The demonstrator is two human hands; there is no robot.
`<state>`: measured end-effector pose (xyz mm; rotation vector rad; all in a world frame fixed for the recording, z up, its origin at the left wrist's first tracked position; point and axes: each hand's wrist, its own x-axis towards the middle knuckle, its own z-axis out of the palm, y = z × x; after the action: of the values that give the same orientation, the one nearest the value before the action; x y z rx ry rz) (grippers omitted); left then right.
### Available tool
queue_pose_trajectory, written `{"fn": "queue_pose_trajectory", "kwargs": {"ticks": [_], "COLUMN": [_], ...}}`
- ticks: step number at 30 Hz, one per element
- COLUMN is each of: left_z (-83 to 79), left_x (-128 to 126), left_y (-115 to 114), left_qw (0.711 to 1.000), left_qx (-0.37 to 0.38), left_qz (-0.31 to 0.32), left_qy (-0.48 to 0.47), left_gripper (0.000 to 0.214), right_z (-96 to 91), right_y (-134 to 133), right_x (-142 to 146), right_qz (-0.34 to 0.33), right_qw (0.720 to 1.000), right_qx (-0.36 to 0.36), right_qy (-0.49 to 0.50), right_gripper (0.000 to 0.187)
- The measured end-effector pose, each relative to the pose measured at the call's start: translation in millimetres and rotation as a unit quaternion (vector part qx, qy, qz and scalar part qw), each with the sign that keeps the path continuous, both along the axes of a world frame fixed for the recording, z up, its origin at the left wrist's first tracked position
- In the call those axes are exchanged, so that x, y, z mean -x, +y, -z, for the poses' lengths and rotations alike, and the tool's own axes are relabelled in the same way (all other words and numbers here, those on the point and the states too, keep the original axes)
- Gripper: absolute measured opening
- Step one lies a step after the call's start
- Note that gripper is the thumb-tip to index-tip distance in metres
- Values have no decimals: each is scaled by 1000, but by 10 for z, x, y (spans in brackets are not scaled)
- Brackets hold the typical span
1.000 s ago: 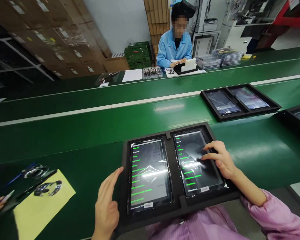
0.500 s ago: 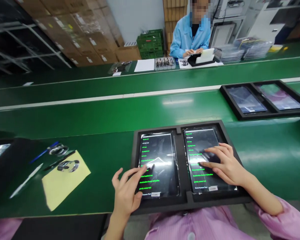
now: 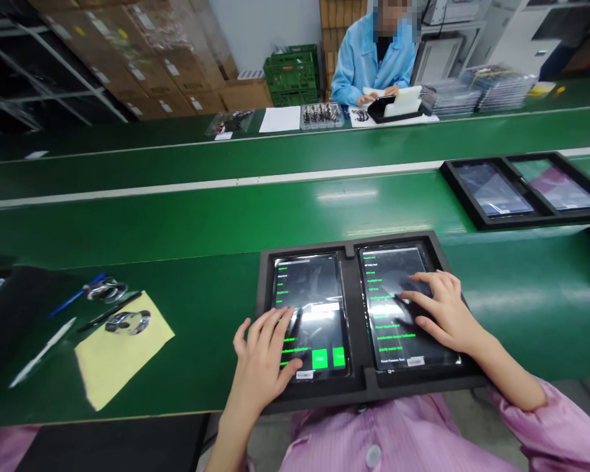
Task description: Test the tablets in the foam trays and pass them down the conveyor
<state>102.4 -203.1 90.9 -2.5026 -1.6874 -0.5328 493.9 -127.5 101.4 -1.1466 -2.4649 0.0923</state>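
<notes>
A black foam tray (image 3: 354, 314) lies on the green belt in front of me with two tablets in it. My left hand (image 3: 265, 357) rests on the left tablet (image 3: 309, 314), fingers spread and fingertips on its screen, which shows green text, a white dialog and two green buttons. My right hand (image 3: 440, 311) lies on the right tablet (image 3: 403, 305), fingers stretched out and touching a list of green text lines. Neither hand holds anything.
A second black tray (image 3: 526, 190) with two tablets lies on the belt at the right. At the left are a yellow sheet (image 3: 118, 357), pens and clear plastic pieces (image 3: 105, 290). Across the green belt (image 3: 177, 223) a person in a blue coat (image 3: 368, 62) works at a small device.
My left hand moved from the tray's left edge onto the left tablet's screen, where a dialog with green buttons appeared. My right hand stayed on the right tablet, whose list scrolled. The view shifted.
</notes>
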Motion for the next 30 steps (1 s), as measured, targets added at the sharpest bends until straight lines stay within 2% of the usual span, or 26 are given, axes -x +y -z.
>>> {"fn": "queue_pose_trajectory", "kwargs": {"ticks": [6, 11, 18, 21, 23, 25, 28, 30], "left_z": [8, 14, 65, 29, -67, -216, -436, -492], "left_x": [-11, 15, 34, 121, 200, 240, 134, -39], "left_y": [17, -8, -42, 4, 132, 365, 852, 1167], "left_qw": [1000, 1000, 997, 990, 977, 968, 958, 959], "left_qx": [-12, -2, 44, 25, 23, 77, 194, 208], "left_qz": [16, -12, -25, -51, -76, -67, 35, 86], "left_qy": [-1, -27, -54, -133, -199, -229, -206, -171], "left_gripper": [82, 83, 79, 75, 69, 58, 49, 53], "right_z": [-1, 23, 13, 20, 0, -52, -150, -183], "right_y": [-27, -29, -38, -43, 20, 173, 546, 803], "right_x": [43, 37, -47, -58, -65, -73, -61, -28], "right_qz": [-9, -19, 16, 35, 41, 22, -28, -25], "right_qw": [999, 998, 1000, 998, 995, 994, 989, 992], "right_qx": [-21, -22, -12, -17, -2, 53, 127, 110], "right_qy": [-44, -57, 17, 58, 86, 91, 65, 58], "right_gripper": [52, 47, 49, 48, 44, 38, 33, 32]}}
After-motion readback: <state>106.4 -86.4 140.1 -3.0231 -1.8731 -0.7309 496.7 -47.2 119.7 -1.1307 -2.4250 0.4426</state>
